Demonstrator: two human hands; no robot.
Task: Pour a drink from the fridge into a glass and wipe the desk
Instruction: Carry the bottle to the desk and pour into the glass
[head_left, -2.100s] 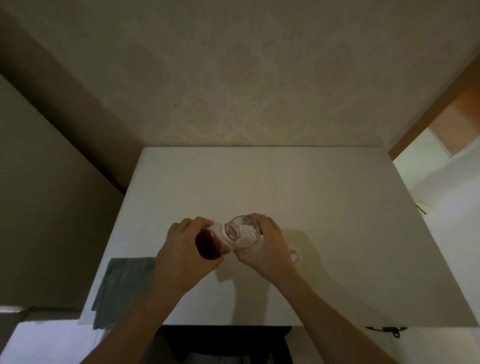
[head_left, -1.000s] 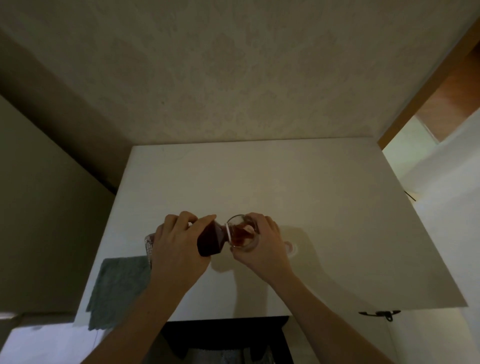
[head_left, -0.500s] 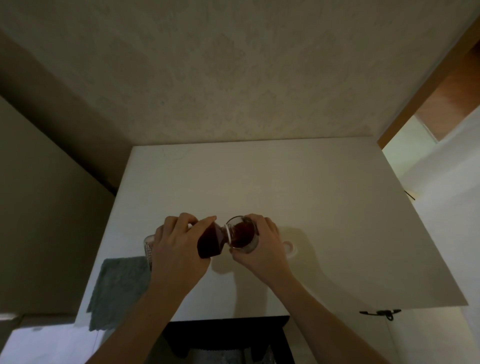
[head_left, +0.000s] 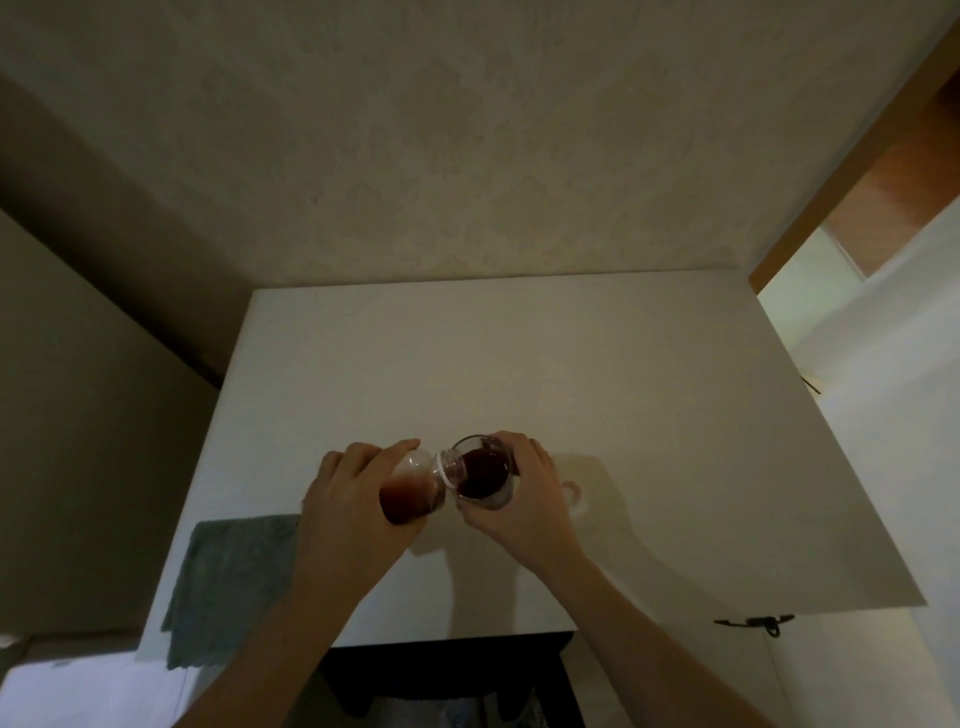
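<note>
My left hand (head_left: 349, 500) grips a clear bottle (head_left: 415, 487) of dark red drink, tipped on its side with its mouth over the rim of a glass (head_left: 484, 474). My right hand (head_left: 524, 503) is wrapped around that glass from the right and holds it just above the white desk (head_left: 519, 364). Dark red liquid fills most of the glass. The bottle's neck end looks empty, and the drink pools at its lower end. A grey-green cloth (head_left: 228, 582) lies flat at the desk's front left corner.
A small white bottle cap (head_left: 572, 491) lies on the desk just right of my right hand. The desk backs onto a patterned wall. A dark stool or frame (head_left: 447, 675) stands under the front edge. A doorway opens at the right.
The glass has filled from nearly empty to mostly full of dark red drink. The bottle has tilted further and holds less. Both hands stay in the same place.
</note>
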